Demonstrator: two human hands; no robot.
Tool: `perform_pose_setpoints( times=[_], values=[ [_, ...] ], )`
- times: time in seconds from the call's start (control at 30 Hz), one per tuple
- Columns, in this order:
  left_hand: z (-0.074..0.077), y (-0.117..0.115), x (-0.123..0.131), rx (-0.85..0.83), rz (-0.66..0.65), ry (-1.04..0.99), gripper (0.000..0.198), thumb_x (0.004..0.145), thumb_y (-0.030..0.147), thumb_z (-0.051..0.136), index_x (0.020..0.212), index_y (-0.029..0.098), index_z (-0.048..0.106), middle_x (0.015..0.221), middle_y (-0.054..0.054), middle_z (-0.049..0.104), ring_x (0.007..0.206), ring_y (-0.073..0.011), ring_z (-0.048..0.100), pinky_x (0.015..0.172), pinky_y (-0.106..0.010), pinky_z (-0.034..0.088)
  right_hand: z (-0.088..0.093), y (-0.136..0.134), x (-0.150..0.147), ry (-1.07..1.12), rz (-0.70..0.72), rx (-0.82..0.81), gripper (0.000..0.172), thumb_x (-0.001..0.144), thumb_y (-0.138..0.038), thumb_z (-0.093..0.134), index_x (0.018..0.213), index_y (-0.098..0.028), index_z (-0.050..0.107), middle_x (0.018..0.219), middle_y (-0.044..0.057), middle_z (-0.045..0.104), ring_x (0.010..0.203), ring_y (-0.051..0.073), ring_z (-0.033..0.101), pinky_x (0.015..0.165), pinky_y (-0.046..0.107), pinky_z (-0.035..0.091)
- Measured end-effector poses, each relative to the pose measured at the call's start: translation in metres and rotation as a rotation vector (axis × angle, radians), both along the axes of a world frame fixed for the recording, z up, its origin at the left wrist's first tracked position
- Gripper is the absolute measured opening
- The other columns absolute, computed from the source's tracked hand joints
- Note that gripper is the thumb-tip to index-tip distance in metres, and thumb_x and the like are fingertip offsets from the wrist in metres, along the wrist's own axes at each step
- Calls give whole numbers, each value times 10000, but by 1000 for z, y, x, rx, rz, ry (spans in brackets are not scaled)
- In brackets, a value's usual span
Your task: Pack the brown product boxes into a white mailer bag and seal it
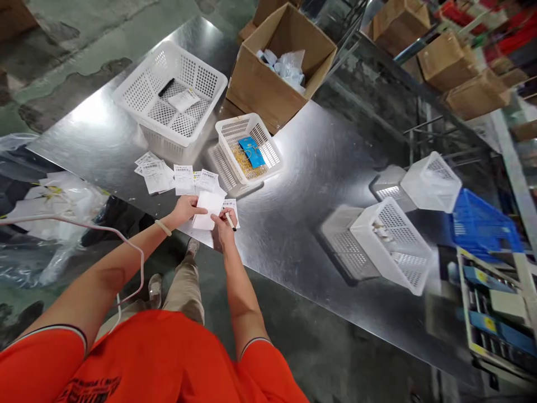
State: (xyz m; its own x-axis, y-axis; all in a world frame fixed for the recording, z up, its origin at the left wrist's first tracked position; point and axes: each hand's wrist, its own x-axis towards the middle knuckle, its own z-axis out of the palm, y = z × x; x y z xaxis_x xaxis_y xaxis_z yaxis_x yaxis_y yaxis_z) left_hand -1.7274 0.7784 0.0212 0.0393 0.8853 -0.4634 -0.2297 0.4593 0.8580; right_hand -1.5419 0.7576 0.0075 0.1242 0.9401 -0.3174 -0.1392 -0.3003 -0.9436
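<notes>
My left hand (185, 209) rests on the near edge of the steel table (319, 168), its fingers pinching the left side of a white paper slip (208, 210). My right hand (225, 224) sits just right of that slip, fingers closed around a pen (230, 221) whose tip points at the table. Several printed label slips (176, 176) lie spread out just beyond my hands. Behind them stands a small white basket (250, 146) holding a blue card and small yellowish pieces.
A large white basket (170, 98) and an open cardboard box (281, 61) with plastic bags stand at the back. Two white baskets (392, 243) and a blue crate (482, 224) lie to the right. Plastic bags (46, 207) lie left, a cable crosses my left arm.
</notes>
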Motion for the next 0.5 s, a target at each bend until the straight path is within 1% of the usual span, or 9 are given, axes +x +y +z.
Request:
perform_pose_setpoints(
  times=[0.03, 0.1, 0.17, 0.23, 0.27, 0.33, 0.4, 0.47, 0.5],
  values=[
    [1, 0, 0, -21, -4, -34, 611, 401, 409, 1130, 866, 137, 841, 854, -78, 841, 737, -231, 738, 672, -326, 591, -3, 0, 0, 4, -1, -3, 506, 658, -421, 889, 917, -286, 475, 750, -99, 520, 703, 142, 483, 709, 285, 442],
    [3, 0, -1, -51, -4, -66, 566, 459, 420, 1120, 857, 129, 843, 842, -79, 835, 729, -215, 730, 677, -315, 595, -7, 0, 2, -2, -17, 0, 492, 699, -456, 859, 944, -294, 464, 719, -106, 457, 682, 148, 468, 692, 285, 427],
    [3, 0, -1, -70, 30, -50, 479, 538, 417, 1100, 810, 139, 821, 792, -60, 808, 696, -194, 712, 660, -303, 593, -7, -1, 6, -16, -84, 24, 488, 730, -491, 835, 957, -301, 447, 689, -114, 420, 655, 150, 453, 678, 287, 424],
    [3, 2, -1, -86, 94, -25, 402, 623, 403, 1068, 780, 161, 788, 772, -44, 793, 692, -189, 719, 668, -303, 611, -5, -4, 13, -29, -169, 79, 504, 734, -504, 843, 954, -305, 436, 685, -114, 444, 647, 151, 472, 685, 294, 450],
    [4, 4, -1, -97, 130, -19, 374, 661, 388, 1053, 777, 170, 771, 775, -42, 794, 706, -196, 736, 681, -309, 626, -3, -6, 17, -24, -189, 114, 516, 730, -498, 861, 950, -306, 435, 690, -109, 474, 659, 156, 506, 700, 300, 474],
    [7, 9, -2, -117, 196, -23, 338, 719, 350, 1025, 784, 177, 742, 793, -51, 803, 750, -224, 780, 720, -337, 662, 1, -11, 28, 26, -140, 187, 532, 731, -490, 897, 933, -307, 440, 705, -77, 567, 761, 197, 632, 773, 329, 542],
    [13, 17, -4, -125, 240, -36, 311, 760, 312, 1002, 816, 174, 730, 817, -61, 815, 783, -246, 811, 751, -360, 687, 3, -17, 39, 99, -18, 227, 539, 739, -505, 923, 895, -307, 447, 723, -22, 677, 967, 269, 742, 893, 393, 599],
    [19, 27, -5, -113, 258, -43, 295, 796, 298, 983, 872, 167, 730, 855, -70, 831, 796, -253, 829, 748, -359, 698, 1, -21, 49, 121, 82, 224, 540, 738, -529, 941, 851, -303, 464, 744, 29, 755, 1132, 326, 769, 994, 464, 614],
    [22, 31, -5, -104, 258, -46, 294, 813, 301, 976, 905, 165, 732, 883, -76, 841, 806, -259, 838, 740, -355, 702, -1, -23, 54, 104, 110, 214, 539, 736, -535, 950, 837, -302, 474, 754, 41, 776, 1168, 339, 773, 1028, 489, 612]
  ],
)
